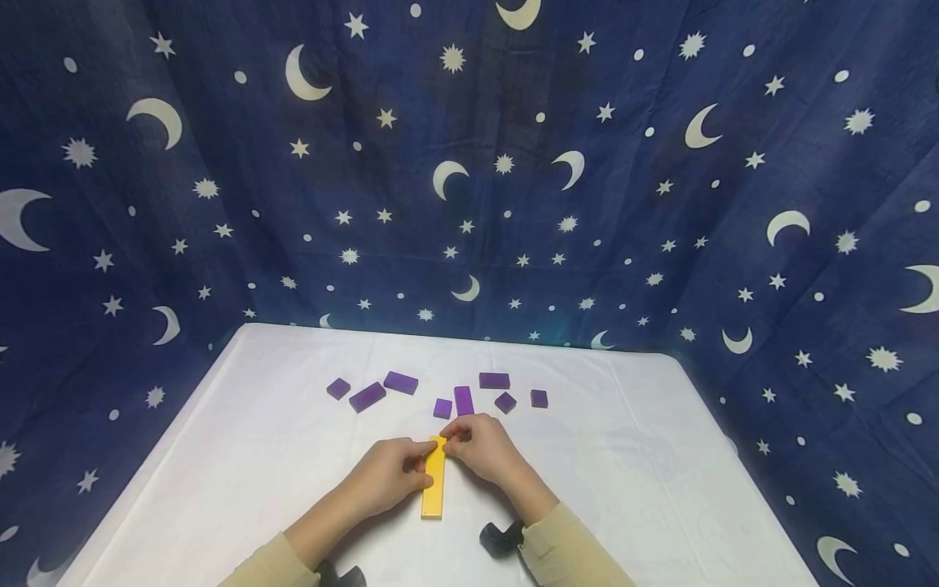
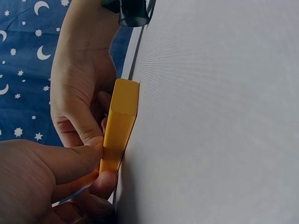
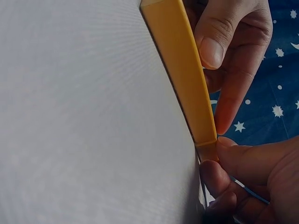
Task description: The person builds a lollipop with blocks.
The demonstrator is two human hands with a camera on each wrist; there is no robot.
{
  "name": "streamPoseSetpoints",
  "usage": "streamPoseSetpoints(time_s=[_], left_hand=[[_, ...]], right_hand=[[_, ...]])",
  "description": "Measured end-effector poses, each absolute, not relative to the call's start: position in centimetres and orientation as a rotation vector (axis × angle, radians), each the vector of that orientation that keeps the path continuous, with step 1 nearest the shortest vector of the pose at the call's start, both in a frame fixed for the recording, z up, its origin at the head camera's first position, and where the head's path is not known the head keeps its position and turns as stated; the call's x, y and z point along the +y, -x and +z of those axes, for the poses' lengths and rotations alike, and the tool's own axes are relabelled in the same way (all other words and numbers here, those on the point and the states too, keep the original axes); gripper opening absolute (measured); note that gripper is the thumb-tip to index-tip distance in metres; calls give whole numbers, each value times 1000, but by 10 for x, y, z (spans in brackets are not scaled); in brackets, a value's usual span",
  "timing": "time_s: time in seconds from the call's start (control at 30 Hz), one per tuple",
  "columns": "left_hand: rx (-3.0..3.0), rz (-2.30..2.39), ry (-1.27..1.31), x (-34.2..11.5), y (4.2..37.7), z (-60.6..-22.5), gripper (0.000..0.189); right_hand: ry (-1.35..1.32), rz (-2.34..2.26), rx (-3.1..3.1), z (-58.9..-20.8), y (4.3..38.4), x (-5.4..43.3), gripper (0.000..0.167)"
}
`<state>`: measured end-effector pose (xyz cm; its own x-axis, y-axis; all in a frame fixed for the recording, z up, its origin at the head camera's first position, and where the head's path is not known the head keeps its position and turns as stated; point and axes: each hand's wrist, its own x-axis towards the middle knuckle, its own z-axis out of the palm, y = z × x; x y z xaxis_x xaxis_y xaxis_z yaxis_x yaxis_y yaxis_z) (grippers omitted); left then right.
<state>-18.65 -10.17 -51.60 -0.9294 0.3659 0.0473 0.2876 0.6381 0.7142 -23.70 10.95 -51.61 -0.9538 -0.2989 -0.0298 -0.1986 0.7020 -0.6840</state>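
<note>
A long, narrow yellow block [image 1: 432, 493] lies on the white table, pointing away from me. My left hand [image 1: 387, 473] holds its left side, with thumb and index finger bent against it. At the far end, my right hand [image 1: 486, 447] pinches the yellow with thumb and fingers. In the right wrist view a seam crosses the yellow, and a short yellow piece [image 3: 208, 152] beyond it sits between the right fingertips. The left thumb overlaps the block's upper edge in that view. In the left wrist view the yellow block [image 2: 119, 128] stands close along the tabletop.
Several purple blocks lie beyond the hands, among them an oblong one [image 1: 464, 400] just past the right hand and a small one [image 1: 443, 408] beside it. More purple blocks [image 1: 368, 397] spread left and right. A dark starry cloth [image 1: 469, 204] surrounds the white table [image 1: 623, 489].
</note>
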Motion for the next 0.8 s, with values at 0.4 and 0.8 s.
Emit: streamPoseSetpoints(time_s=[0.4,0.8], left_hand=[[2747,1148,-513,-100,186,-516,53],[2762,1140,-462,-97,184,-514,53]], right_hand=[[403,-1078,2778,-518,237,109,11],[400,-1107,2761,-519,239,110,11]])
